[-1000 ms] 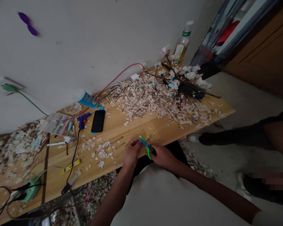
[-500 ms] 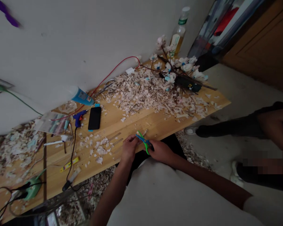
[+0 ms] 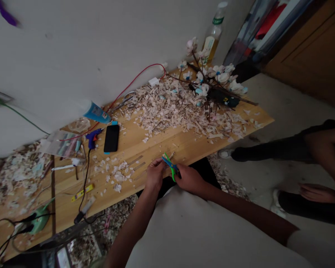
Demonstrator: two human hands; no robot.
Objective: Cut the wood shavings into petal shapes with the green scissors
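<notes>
My right hand (image 3: 190, 179) grips a pair of green and blue scissors (image 3: 172, 166) by the handles, close to my body at the table's front edge. The blades look apart and point toward my left hand (image 3: 155, 172). Its fingertips are pinched together just left of the blades; whatever they hold is too small and dark to make out. Small pale petal-like pieces (image 3: 120, 175) lie on the wooden table left of my left hand. Beyond both hands spreads a large heap of pale shavings (image 3: 167, 108).
Branches with white flowers (image 3: 223, 77) and a bottle (image 3: 211, 41) stand at the back right. A phone (image 3: 111, 138), a blue glue gun (image 3: 93, 138), a yellow cutter (image 3: 82, 192) and a green power strip (image 3: 39, 220) lie leftward, with cords. Another person's hand (image 3: 319, 193) is at right.
My hands stay nearly in place. A pale bit seen at the scissors' blades before no longer shows clearly. The view has shifted slightly.
</notes>
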